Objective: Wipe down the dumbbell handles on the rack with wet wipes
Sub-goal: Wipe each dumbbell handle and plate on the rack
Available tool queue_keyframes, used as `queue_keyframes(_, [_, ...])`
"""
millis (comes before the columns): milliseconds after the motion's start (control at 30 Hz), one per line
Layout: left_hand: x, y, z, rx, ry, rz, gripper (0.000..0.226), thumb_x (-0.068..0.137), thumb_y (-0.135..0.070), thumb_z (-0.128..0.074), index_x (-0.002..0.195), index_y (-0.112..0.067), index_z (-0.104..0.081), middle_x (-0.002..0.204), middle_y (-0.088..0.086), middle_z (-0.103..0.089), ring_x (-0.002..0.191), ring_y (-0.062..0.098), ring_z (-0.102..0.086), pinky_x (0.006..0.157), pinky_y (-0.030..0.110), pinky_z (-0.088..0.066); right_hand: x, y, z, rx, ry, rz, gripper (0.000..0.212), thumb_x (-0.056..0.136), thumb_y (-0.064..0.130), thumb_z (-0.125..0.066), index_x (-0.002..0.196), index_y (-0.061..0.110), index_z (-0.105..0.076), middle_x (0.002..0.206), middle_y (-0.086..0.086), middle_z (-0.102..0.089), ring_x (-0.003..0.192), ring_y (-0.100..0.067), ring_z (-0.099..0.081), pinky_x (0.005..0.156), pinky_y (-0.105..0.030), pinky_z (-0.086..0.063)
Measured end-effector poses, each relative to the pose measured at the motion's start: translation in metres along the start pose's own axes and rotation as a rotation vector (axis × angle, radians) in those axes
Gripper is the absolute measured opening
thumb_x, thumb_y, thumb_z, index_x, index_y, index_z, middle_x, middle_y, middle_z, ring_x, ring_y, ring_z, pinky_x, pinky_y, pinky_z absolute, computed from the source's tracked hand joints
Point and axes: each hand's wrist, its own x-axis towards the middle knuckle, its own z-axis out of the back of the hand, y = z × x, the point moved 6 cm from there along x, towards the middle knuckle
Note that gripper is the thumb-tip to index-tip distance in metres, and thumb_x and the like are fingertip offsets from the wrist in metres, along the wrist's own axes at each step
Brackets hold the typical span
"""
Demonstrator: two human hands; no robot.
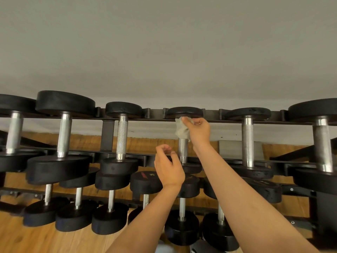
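A: Where on the rack (pixel 107 134) is the work?

B: Top tier, fourth dumbbell (pixel 184 111) along, its far head seated on the back rail, its near head at the front rail

A: So how does the handle (pixel 182 150) lie?

B: Its long axis runs back rail to front rail, towards the person. The right hand (pixel 197 129) is closed round its far end, pinching a crumpled grey wet wipe (pixel 180 130) against the steel

A: And the left hand (pixel 168 166)?

B: Loosely curled, holding nothing, beside the near end by the front rail

A: Next move?

B: Likely a pull towards the front rail, where bare steel lies below the grip; the right hand is the one placed
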Motion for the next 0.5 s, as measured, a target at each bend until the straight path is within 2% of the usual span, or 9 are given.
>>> queue_keyframes(133, [0.0, -0.001, 0.0, 0.005, 0.001, -0.001, 0.015, 0.093, -0.014, -0.049, 0.101, -0.026, -0.047, 0.096, -0.011, -0.057, 0.092, 0.016, -0.056, 0.086, 0.046, -0.048, -0.006, 0.002, 0.006, -0.094, 0.093, 0.022, 0.026, 0.085, 0.022, -0.074, 0.099, 0.007, -0.058, 0.089, 0.004, -0.061, 0.081, -0.005, -0.058, 0.062, -0.014, -0.043])
queue_keyframes(200, [0.0, -0.001, 0.0, -0.001, 0.004, -0.011, 0.015, 0.093, -0.015, -0.049, 0.102, -0.027, -0.047, 0.096, -0.01, -0.057, 0.092, 0.015, -0.056, 0.086, 0.046, -0.048, -0.012, -0.003, 0.012, -0.192, 0.145, 0.029, 0.027, 0.085, 0.023, -0.073, 0.1, 0.005, -0.059, 0.094, 0.003, -0.062, 0.082, -0.002, -0.057, 0.06, -0.012, -0.04])
queue_keyframes(267, [0.001, 0.0, -0.001, -0.01, 0.01, -0.018, 0.016, 0.093, -0.015, -0.048, 0.103, -0.028, -0.046, 0.097, -0.009, -0.058, 0.092, 0.015, -0.057, 0.086, 0.047, -0.049, -0.02, -0.013, 0.019, -0.269, 0.19, 0.032, 0.025, 0.084, 0.022, -0.075, 0.096, 0.006, -0.06, 0.097, -0.002, -0.066, 0.086, -0.007, -0.06, 0.065, -0.015, -0.042])
queue_keyframes(367, [0.002, 0.0, 0.0, -0.012, 0.011, -0.038, 0.017, 0.094, -0.012, -0.05, 0.102, -0.027, -0.046, 0.097, -0.007, -0.059, 0.091, 0.016, -0.058, 0.085, 0.044, -0.049, -0.031, -0.026, 0.027, -0.358, 0.231, 0.052, 0.023, 0.08, 0.019, -0.079, 0.082, 0.012, -0.057, 0.094, -0.009, -0.069, 0.089, -0.02, -0.065, 0.074, -0.026, -0.052])
queue_keyframes(433, [0.002, -0.001, 0.0, -0.019, 0.015, -0.044, 0.017, 0.095, -0.01, -0.049, 0.102, -0.025, -0.047, 0.097, -0.006, -0.057, 0.092, 0.017, -0.057, 0.084, 0.039, -0.048, -0.039, -0.032, 0.03, -0.484, 0.244, 0.081, 0.027, 0.075, 0.021, -0.083, 0.082, 0.013, -0.058, 0.091, -0.01, -0.069, 0.087, -0.023, -0.066, 0.077, -0.033, -0.054])
queue_keyframes(500, [0.002, 0.0, 0.0, -0.039, 0.039, -0.016, 0.015, 0.096, -0.008, -0.046, 0.102, -0.022, -0.048, 0.098, -0.005, -0.056, 0.093, 0.017, -0.055, 0.083, 0.033, -0.045, -0.046, -0.036, 0.03, -0.587, 0.269, 0.11, 0.031, 0.072, 0.024, -0.085, 0.086, 0.011, -0.061, 0.09, -0.008, -0.068, 0.084, -0.02, -0.065, 0.072, -0.03, -0.053])
